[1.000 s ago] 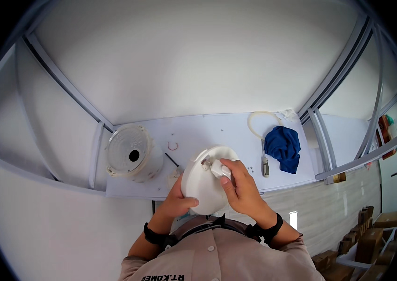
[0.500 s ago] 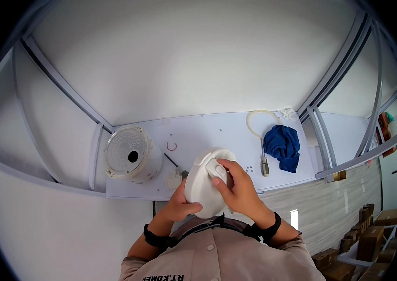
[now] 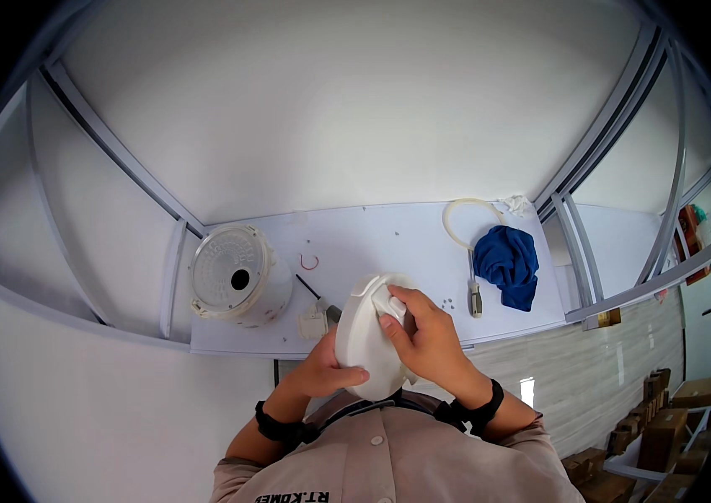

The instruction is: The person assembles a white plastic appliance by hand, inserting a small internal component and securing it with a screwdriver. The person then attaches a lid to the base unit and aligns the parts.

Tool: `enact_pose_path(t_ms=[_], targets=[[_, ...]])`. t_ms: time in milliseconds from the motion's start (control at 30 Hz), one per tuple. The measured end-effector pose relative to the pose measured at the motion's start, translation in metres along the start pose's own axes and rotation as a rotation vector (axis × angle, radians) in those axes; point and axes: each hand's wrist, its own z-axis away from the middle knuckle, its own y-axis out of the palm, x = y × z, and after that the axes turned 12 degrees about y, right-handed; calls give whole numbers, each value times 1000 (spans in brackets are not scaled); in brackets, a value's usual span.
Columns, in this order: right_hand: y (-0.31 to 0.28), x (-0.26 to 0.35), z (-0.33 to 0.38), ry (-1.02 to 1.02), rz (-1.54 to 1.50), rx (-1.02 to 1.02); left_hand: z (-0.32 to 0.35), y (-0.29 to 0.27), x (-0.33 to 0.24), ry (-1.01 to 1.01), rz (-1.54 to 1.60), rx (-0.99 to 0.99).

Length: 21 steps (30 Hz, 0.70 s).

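Observation:
My left hand (image 3: 326,373) grips the lower left edge of a round white plastic cover (image 3: 364,339), holding it tilted on edge above the front of the white table (image 3: 389,239). My right hand (image 3: 422,335) presses a small white cloth (image 3: 389,302) against the cover's upper face, fingers closed on it. Behind and to the left stands a white round appliance body (image 3: 236,281) with a dark hole in its perforated top.
A blue cloth (image 3: 508,264) lies at the right, beside a white ring gasket (image 3: 464,220) and a small tool (image 3: 474,293). A screwdriver (image 3: 318,298), a small white part (image 3: 313,323), a red clip (image 3: 309,261) and loose screws lie mid-table. Wooden blocks are stacked on the floor at the right.
The cover has turned more onto its edge in my left hand, and my right hand with the white cloth has shifted across its upper face.

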Motion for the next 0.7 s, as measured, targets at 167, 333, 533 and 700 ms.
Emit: enact_pose_path(t_ms=[167, 333, 533, 700], targets=[[-2, 3, 1, 18, 98, 24, 0, -5, 5, -30, -29, 59], [-3, -1, 0, -48, 199, 13, -6, 6, -3, 2, -42, 61], [-6, -1, -2, -26, 231, 26, -8, 5, 3, 0, -29, 51], [-6, -5, -3, -18, 88, -20, -10, 7, 6, 24, -32, 12]])
